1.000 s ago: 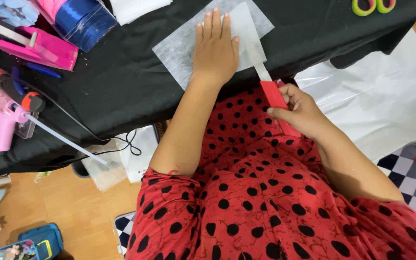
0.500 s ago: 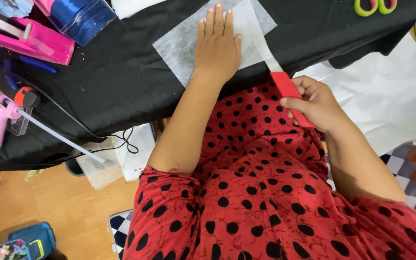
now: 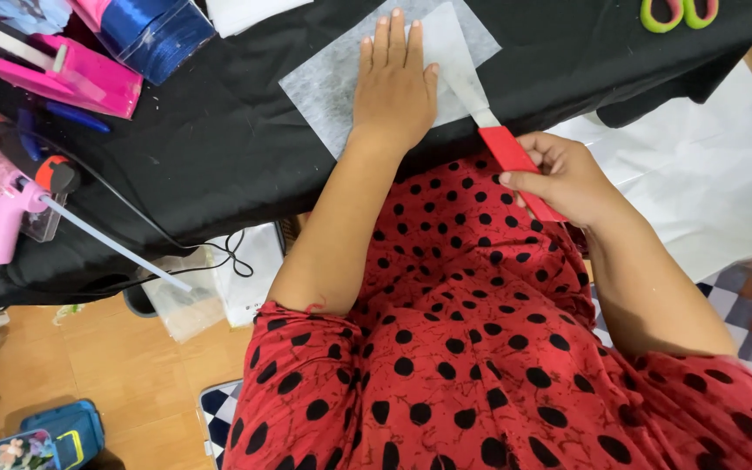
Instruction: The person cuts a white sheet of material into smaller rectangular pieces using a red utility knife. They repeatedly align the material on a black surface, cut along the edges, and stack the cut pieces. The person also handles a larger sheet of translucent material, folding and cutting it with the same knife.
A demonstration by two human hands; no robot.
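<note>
**Head view: cutter at the sheet's near edge**

My left hand lies flat, fingers spread narrow, pressing the white fabric sheet onto the black-covered worktop. My right hand is wrapped around the red cutter, just right of and nearer than the left hand; its blade touches the sheet's near right edge. A pink glue gun lies far left, green scissors far right.

A clear plastic box holding a blue ribbon roll is seen at the surface's upper left. Below its edge hang clear plastic bags — one white (contents cannot be told). No screens are seen.
</note>
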